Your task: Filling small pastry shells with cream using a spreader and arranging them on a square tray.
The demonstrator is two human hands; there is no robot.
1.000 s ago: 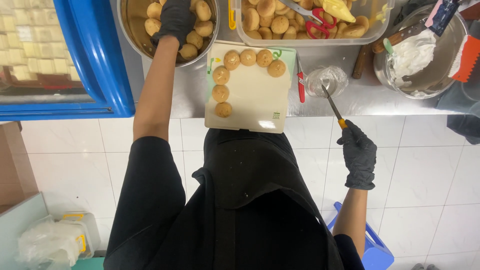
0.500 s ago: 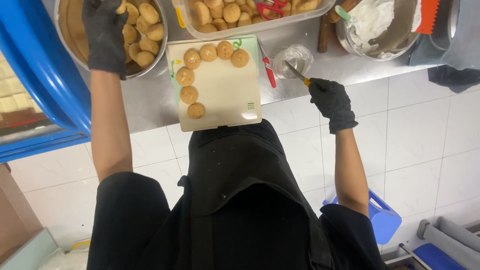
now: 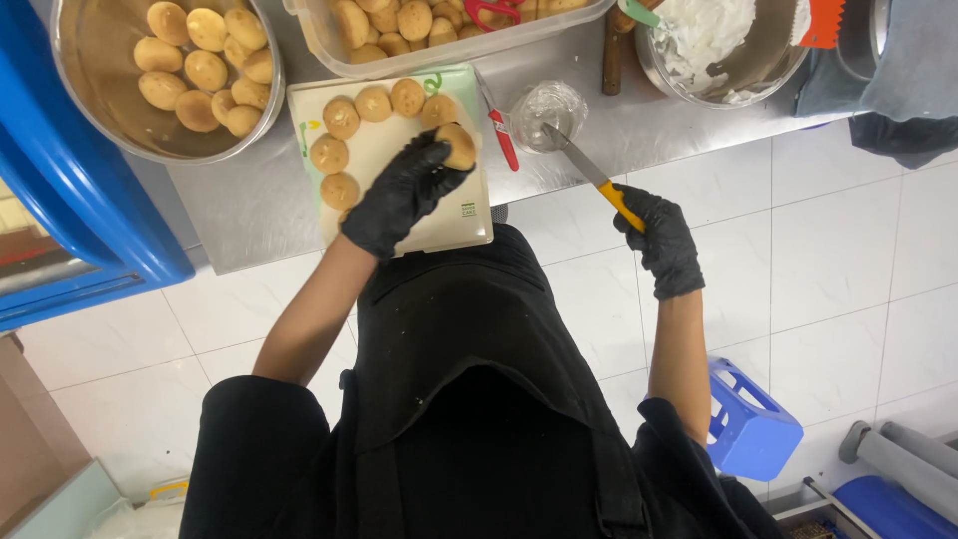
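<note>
My left hand (image 3: 399, 195), back from the bowl (image 3: 100, 120), now grips a bun (image 3: 457, 146) over the board (image 3: 469, 225); right hand (image 3: 659, 240) at 3 o'clock stays clamped on the knife (image 3: 589, 172).

1. A commercial bakery kitchen is indicated by the stainless steel counter (image 3: 639, 120).
2. Beside it, a metal bowl (image 3: 100, 70) of small buns is seen.
3. White floor tiles (image 3: 848, 260) lie below the counter.
</note>
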